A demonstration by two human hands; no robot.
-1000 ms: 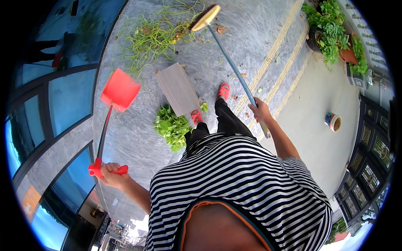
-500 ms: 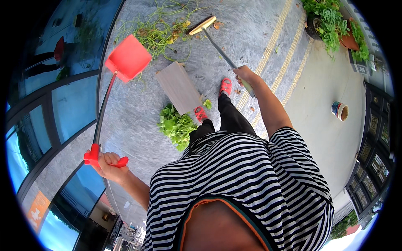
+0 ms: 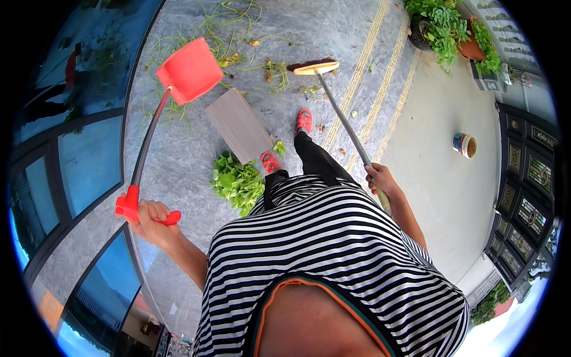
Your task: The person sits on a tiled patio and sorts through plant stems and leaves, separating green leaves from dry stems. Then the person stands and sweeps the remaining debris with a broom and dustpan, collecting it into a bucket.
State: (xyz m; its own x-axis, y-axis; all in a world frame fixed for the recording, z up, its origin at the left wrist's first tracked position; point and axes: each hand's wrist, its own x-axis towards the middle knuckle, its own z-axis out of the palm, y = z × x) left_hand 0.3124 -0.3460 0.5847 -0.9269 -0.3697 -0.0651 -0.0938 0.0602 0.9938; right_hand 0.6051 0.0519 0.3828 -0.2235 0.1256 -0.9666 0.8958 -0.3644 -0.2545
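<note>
My left hand (image 3: 154, 222) is closed round the red handle of a long-handled dustpan (image 3: 191, 70). Its red pan hangs in front, partly covering some scattered vine cuttings (image 3: 229, 30). My right hand (image 3: 382, 179) grips the shaft of a broom (image 3: 317, 69), near its pale green end. The broom's yellowish head with dark bristles lies on the floor ahead, beside a small clump of stems and dry leaves (image 3: 275, 74). A grey wood-look board (image 3: 239, 126) rests on the floor between the dustpan and my feet.
A pile of leafy greens (image 3: 237, 182) lies left of my red sandals (image 3: 270, 162). Glass doors (image 3: 89, 154) run along the left. Potted plants (image 3: 443, 30) stand at the far right, with a bucket (image 3: 464, 145) nearer and a dark ornate gate (image 3: 529, 178) beyond it.
My right hand has come back toward my body, and the broom head has moved right. A small clump of stems now lies apart from the main cuttings. The dustpan stays in my left hand.
</note>
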